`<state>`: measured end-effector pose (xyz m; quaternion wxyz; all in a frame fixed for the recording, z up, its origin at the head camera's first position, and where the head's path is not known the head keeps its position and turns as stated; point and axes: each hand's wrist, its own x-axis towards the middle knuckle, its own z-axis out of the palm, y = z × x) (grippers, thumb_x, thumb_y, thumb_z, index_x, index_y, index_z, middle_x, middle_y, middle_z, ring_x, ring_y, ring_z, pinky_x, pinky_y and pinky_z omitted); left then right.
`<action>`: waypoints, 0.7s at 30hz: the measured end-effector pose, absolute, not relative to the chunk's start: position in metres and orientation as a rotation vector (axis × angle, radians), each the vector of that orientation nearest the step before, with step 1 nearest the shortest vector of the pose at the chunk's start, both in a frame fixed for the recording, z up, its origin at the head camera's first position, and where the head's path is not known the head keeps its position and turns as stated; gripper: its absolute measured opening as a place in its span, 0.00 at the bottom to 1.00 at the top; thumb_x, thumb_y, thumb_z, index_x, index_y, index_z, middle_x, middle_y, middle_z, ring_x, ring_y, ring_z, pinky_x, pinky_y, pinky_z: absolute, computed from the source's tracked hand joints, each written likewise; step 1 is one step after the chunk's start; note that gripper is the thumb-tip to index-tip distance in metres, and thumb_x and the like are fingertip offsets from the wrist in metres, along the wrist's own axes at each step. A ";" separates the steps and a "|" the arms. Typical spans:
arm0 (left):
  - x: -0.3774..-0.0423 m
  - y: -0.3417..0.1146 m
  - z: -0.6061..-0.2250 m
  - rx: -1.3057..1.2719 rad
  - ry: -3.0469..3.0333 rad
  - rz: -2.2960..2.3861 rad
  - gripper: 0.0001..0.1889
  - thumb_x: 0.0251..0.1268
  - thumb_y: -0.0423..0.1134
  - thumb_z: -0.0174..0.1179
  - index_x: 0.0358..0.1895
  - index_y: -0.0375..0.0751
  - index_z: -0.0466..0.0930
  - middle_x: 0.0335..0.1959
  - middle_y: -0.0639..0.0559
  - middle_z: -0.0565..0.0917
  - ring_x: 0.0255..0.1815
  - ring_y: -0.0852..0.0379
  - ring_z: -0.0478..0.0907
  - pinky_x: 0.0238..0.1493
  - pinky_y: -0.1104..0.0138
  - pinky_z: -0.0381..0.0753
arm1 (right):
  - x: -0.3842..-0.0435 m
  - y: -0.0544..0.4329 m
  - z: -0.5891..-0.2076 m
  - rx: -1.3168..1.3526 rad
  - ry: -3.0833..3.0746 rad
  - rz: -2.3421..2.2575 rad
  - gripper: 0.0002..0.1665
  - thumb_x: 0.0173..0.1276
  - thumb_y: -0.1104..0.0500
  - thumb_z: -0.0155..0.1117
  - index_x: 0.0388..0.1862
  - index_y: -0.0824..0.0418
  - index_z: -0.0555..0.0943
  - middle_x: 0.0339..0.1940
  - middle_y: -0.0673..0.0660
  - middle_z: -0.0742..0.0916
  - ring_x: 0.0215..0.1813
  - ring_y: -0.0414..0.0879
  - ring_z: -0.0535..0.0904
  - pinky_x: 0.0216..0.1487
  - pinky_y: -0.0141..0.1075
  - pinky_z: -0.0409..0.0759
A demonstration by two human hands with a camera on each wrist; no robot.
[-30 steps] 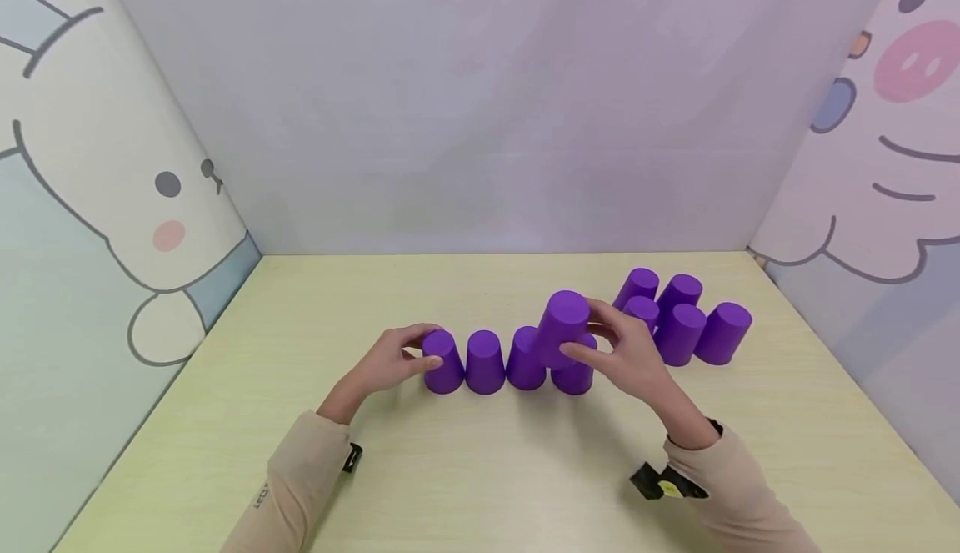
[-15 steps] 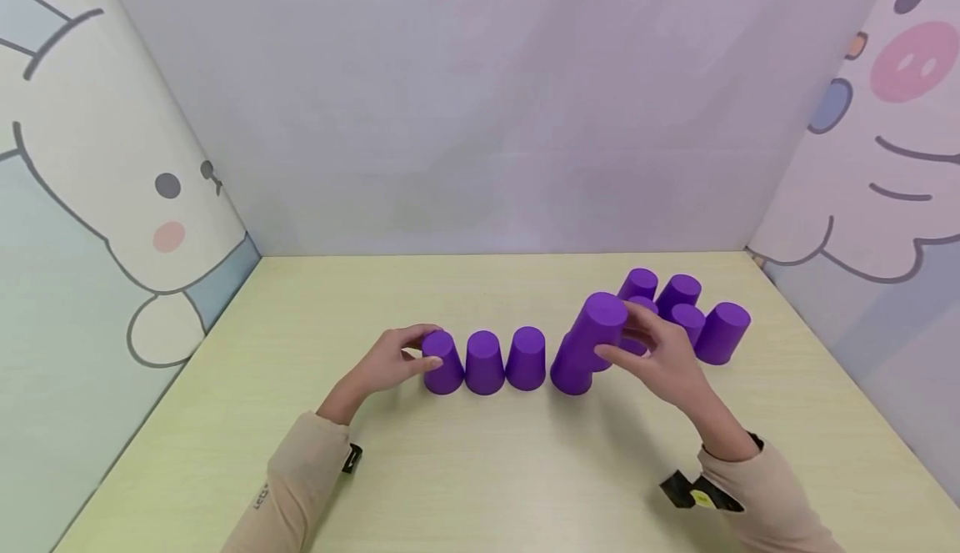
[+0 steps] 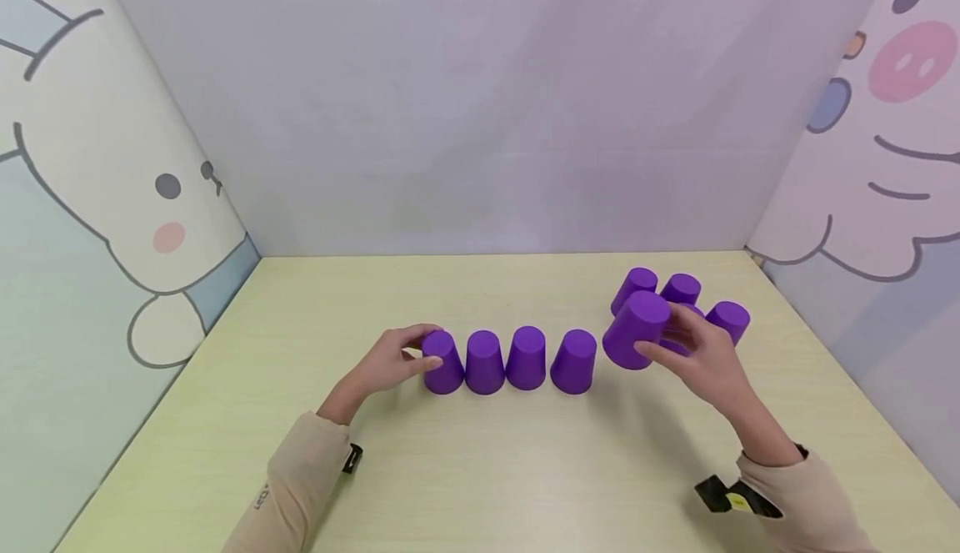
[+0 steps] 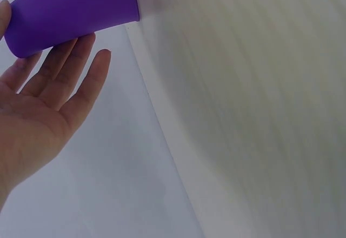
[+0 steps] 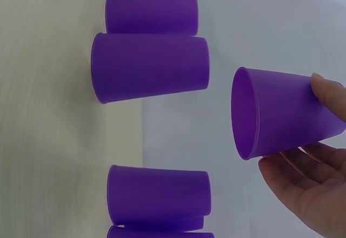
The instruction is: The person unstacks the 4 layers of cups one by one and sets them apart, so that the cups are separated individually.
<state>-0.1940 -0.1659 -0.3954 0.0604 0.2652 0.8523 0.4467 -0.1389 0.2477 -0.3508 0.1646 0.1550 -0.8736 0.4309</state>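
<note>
Several purple cups stand upside down in a row on the table. My left hand (image 3: pixel 388 361) holds the leftmost cup (image 3: pixel 444 374) between thumb and fingers; the left wrist view shows fingertips along the side of this cup (image 4: pixel 75 16). Above the table, my right hand (image 3: pixel 708 361) grips another purple cup (image 3: pixel 633 332) near its closed end, mouth down. This lifted cup (image 5: pixel 289 113) is apart from the row in the right wrist view. It hangs just right of the row's rightmost cup (image 3: pixel 574 363).
A cluster of upside-down purple cups (image 3: pixel 729 319) stands behind the right hand, partly hidden by it and the lifted cup. The pale wooden table (image 3: pixel 495 470) meets a plain back wall (image 3: pixel 495 119) and cartoon-printed side walls.
My right hand has moved right with its cup, from over the right part of the row to in front of the cluster. My left hand and the row have stayed put.
</note>
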 end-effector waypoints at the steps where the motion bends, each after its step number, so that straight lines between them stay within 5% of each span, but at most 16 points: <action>1: -0.194 -0.166 -0.395 0.806 2.585 1.347 0.22 0.58 0.38 0.62 0.55 0.31 0.72 0.43 0.42 0.80 0.43 0.49 0.77 0.39 0.60 0.79 | -0.139 0.250 -0.352 0.434 -2.496 1.218 0.27 0.54 0.63 0.70 0.52 0.67 0.73 0.41 0.58 0.81 0.40 0.25 0.75 0.42 0.21 0.74; 21: -0.175 -0.155 -0.360 0.809 2.586 1.315 0.20 0.59 0.31 0.60 0.53 0.24 0.71 0.43 0.36 0.80 0.43 0.43 0.77 0.40 0.56 0.77 | -0.150 0.276 -0.387 0.311 -2.694 1.191 0.24 0.57 0.55 0.68 0.49 0.66 0.74 0.42 0.62 0.82 0.38 0.31 0.76 0.38 0.24 0.75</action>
